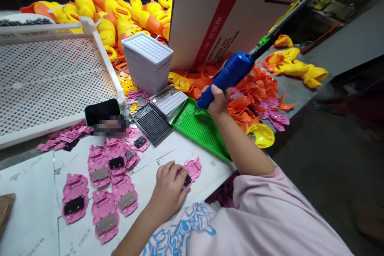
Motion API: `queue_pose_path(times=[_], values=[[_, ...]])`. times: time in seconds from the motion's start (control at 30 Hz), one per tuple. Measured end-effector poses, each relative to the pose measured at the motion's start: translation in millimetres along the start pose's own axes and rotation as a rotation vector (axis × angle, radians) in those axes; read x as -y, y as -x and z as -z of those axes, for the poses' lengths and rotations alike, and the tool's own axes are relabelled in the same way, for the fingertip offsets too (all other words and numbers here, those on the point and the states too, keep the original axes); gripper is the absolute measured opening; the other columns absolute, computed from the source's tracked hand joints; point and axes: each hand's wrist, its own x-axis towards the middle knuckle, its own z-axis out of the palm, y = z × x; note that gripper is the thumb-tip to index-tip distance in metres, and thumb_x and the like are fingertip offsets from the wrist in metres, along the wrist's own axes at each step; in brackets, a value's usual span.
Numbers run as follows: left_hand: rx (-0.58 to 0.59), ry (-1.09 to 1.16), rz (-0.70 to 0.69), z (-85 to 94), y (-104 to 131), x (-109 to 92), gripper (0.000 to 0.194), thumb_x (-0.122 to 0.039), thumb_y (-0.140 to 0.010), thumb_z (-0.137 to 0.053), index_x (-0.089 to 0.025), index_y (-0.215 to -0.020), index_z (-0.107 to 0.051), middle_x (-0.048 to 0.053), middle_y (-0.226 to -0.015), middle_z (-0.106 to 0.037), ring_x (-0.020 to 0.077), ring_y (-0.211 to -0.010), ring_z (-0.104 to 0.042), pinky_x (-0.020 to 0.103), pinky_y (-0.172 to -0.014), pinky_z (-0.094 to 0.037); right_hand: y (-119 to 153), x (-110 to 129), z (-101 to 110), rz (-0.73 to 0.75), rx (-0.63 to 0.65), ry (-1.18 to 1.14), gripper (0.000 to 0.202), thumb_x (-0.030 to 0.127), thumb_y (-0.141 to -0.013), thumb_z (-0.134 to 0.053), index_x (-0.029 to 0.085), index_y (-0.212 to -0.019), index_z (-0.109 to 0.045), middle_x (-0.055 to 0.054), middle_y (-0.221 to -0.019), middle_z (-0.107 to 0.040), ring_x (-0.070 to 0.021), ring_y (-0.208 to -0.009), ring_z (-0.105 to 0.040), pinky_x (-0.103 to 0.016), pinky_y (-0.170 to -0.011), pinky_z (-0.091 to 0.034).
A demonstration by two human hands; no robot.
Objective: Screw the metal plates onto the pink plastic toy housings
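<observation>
My left hand rests on a pink plastic piece with a black plate, pressing it against the white table sheet. Wrapped around a blue power screwdriver, my right hand is raised over a green perforated tray; the tool's lower end is near the tray. Left of my left hand lie several similar pink pieces, some with black plates and some with grey ones. A black grid tray sits beside the green tray.
White stacked trays stand behind the black tray. A large white perforated crate leans at left, with a phone before it. Orange parts, a yellow bowl and a cardboard box are at right and back.
</observation>
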Motion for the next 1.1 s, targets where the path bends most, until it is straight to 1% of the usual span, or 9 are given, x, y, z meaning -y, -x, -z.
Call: queue_pose_path(times=[0.13, 0.33, 0.43, 0.53, 0.63, 0.77, 0.87, 0.93, 1.1], values=[[0.003, -0.006, 0.002, -0.1, 0.2, 0.2, 0.043, -0.019, -0.078, -0.069, -0.016, -0.12, -0.06, 0.013, -0.114, -0.063, 0.0349, -0.112, -0.051, 0.052, -0.093, -0.041, -2.9, -1.1, -1.6, -0.049, -0.004, -0.009, 0.035, 0.05, -0.06, -0.072, 0.022, -0.069, -0.053, 0.005, -0.05, -0.057, -0.0149, -0.045, -0.061, -0.027, -0.043, -0.051], [0.006, -0.011, 0.011, -1.0, 1.2, -0.1, 0.043, -0.02, -0.078, -0.069, -0.017, -0.12, -0.06, 0.013, -0.115, -0.062, 0.0345, -0.113, -0.05, 0.052, -0.094, -0.041, -5.1, 1.7, -5.1, -0.035, -0.044, -0.031, 0.034, 0.048, -0.061, -0.07, 0.022, -0.067, -0.05, 0.006, -0.049, -0.057, -0.0127, -0.04, -0.057, -0.027, -0.041, -0.05], [0.02, -0.012, 0.017, -0.1, 0.9, -0.7, 0.045, -0.021, -0.077, -0.07, -0.017, -0.121, -0.06, 0.013, -0.116, -0.061, 0.0346, -0.113, -0.05, 0.053, -0.095, -0.041, -7.1, 11.4, -2.5, -0.006, -0.03, -0.062, 0.033, 0.05, -0.065, -0.068, 0.023, -0.069, -0.049, 0.007, -0.05, -0.056, -0.0128, -0.042, -0.058, -0.026, -0.042, -0.049], [0.023, -0.011, 0.023, 1.4, -0.2, -1.3, 0.047, -0.021, -0.077, -0.07, -0.017, -0.122, -0.059, 0.013, -0.115, -0.061, 0.0345, -0.113, -0.05, 0.052, -0.095, -0.041, -1.6, 30.6, 3.7, 0.007, 0.022, -0.086, 0.034, 0.054, -0.067, -0.066, 0.023, -0.072, -0.051, 0.006, -0.053, -0.056, -0.0135, -0.044, -0.06, -0.027, -0.043, -0.049], [0.011, -0.014, 0.015, 1.9, -1.4, -1.5, 0.046, -0.021, -0.077, -0.071, -0.016, -0.121, -0.059, 0.013, -0.114, -0.062, 0.035, -0.112, -0.05, 0.052, -0.093, -0.042, 20.6, 54.8, 10.8, -0.033, 0.083, -0.127, 0.036, 0.057, -0.067, -0.064, 0.024, -0.079, -0.056, 0.005, -0.055, -0.059, -0.0146, -0.045, -0.06, -0.029, -0.044, -0.05], [0.001, -0.011, 0.002, 1.3, -2.3, -1.1, 0.042, -0.021, -0.079, -0.069, -0.015, -0.12, -0.059, 0.013, -0.113, -0.062, 0.0347, -0.112, -0.05, 0.052, -0.093, -0.041, 68.0, 76.4, 18.8, -0.156, 0.185, -0.163, 0.04, 0.057, -0.066, -0.065, 0.024, -0.089, -0.061, 0.004, -0.057, -0.062, -0.0152, -0.047, -0.061, -0.03, -0.047, -0.051], [0.004, -0.015, 0.0, 1.1, -2.7, -1.0, 0.041, -0.023, -0.081, -0.067, -0.015, -0.12, -0.059, 0.013, -0.112, -0.062, 0.0345, -0.112, -0.049, 0.051, -0.092, -0.041, 98.5, 78.3, 23.8, -0.292, 0.22, -0.206, 0.043, 0.056, -0.064, -0.067, 0.024, -0.091, -0.061, 0.003, -0.058, -0.063, -0.016, -0.047, -0.06, -0.032, -0.047, -0.051], [0.007, -0.021, 0.003, 1.3, -3.1, -1.3, 0.04, -0.023, -0.082, -0.066, -0.015, -0.12, -0.059, 0.013, -0.111, -0.062, 0.0343, -0.112, -0.049, 0.05, -0.092, -0.041, 111.5, 76.0, 26.9, -0.349, 0.227, -0.223, 0.043, 0.055, -0.062, -0.069, 0.023, -0.09, -0.062, 0.003, -0.058, -0.065, -0.0171, -0.047, -0.061, -0.033, -0.048, -0.051], [0.023, -0.017, 0.022, 2.6, -3.8, -2.4, 0.037, -0.023, -0.084, -0.062, -0.017, -0.12, -0.06, 0.013, -0.113, -0.062, 0.0336, -0.113, -0.05, 0.05, -0.092, -0.042, 124.7, 71.8, 33.3, -0.354, 0.257, -0.209, 0.044, 0.052, -0.06, -0.073, 0.024, -0.091, -0.06, 0.001, -0.06, -0.066, -0.018, -0.048, -0.062, -0.033, -0.047, -0.05]])
